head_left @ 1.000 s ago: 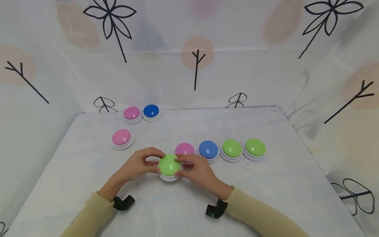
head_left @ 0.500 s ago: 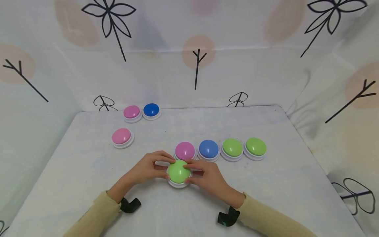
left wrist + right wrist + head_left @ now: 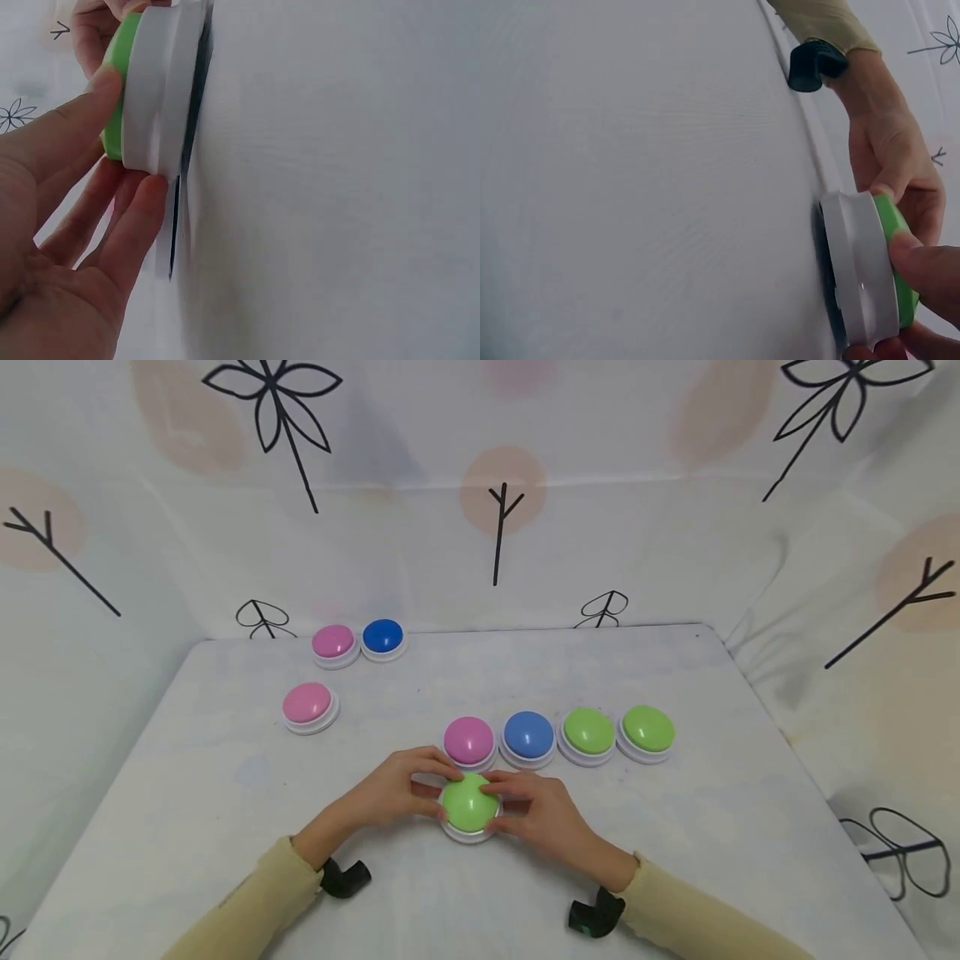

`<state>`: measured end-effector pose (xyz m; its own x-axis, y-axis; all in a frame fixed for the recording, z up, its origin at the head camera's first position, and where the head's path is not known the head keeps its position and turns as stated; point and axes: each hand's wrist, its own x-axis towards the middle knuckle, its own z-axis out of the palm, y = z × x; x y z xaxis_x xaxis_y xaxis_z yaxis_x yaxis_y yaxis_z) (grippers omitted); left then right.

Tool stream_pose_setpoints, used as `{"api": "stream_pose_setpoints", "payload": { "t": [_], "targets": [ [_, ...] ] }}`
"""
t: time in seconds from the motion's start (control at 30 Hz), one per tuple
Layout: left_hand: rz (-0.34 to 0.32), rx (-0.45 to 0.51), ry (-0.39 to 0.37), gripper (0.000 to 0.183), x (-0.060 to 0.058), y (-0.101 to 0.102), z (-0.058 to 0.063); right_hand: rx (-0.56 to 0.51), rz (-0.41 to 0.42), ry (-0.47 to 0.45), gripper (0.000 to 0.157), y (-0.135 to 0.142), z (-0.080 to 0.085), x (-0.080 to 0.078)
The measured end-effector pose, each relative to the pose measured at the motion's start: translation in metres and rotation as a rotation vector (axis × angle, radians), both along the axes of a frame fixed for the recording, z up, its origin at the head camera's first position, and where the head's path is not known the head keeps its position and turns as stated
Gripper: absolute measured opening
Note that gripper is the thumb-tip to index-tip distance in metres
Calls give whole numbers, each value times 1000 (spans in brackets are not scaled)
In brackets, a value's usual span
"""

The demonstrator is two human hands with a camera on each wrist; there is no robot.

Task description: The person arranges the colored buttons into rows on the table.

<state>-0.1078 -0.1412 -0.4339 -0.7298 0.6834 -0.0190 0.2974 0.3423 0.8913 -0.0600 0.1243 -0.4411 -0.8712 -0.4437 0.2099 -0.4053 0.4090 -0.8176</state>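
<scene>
Both hands hold one green push button (image 3: 469,803) with a white round base, just in front of a pink button (image 3: 468,741). My left hand (image 3: 397,791) grips its left side, thumb on the green dome and fingertips at the white base (image 3: 154,90). On the opposite side my right hand (image 3: 553,821) pinches it, its thumb (image 3: 907,247) against the dome. A dark strip shows under the base in both wrist views; whether it touches the table cannot be told. Right of the pink button stand a blue button (image 3: 528,735) and two green buttons (image 3: 588,732), (image 3: 648,729) in a row.
At the back left of the white table (image 3: 225,860) stand a pink button (image 3: 333,642) and a dark blue button (image 3: 383,636) side by side. Another pink button (image 3: 307,703) sits nearer. White patterned cloth walls (image 3: 420,552) rise around the table. Each wrist wears a black mount (image 3: 597,913).
Both hands have carried the green button rightward and a little nearer to me. The pink button behind it, partly covered before, now shows more fully. The other buttons keep their places.
</scene>
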Motion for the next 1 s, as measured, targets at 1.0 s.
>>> {"api": "stream_pose_setpoints", "payload": {
  "t": [1.0],
  "targets": [
    [-18, -57, 44, 44, -2, 2, 1, 13, 44, -25, 45, 7, -5, -6]
  ]
}}
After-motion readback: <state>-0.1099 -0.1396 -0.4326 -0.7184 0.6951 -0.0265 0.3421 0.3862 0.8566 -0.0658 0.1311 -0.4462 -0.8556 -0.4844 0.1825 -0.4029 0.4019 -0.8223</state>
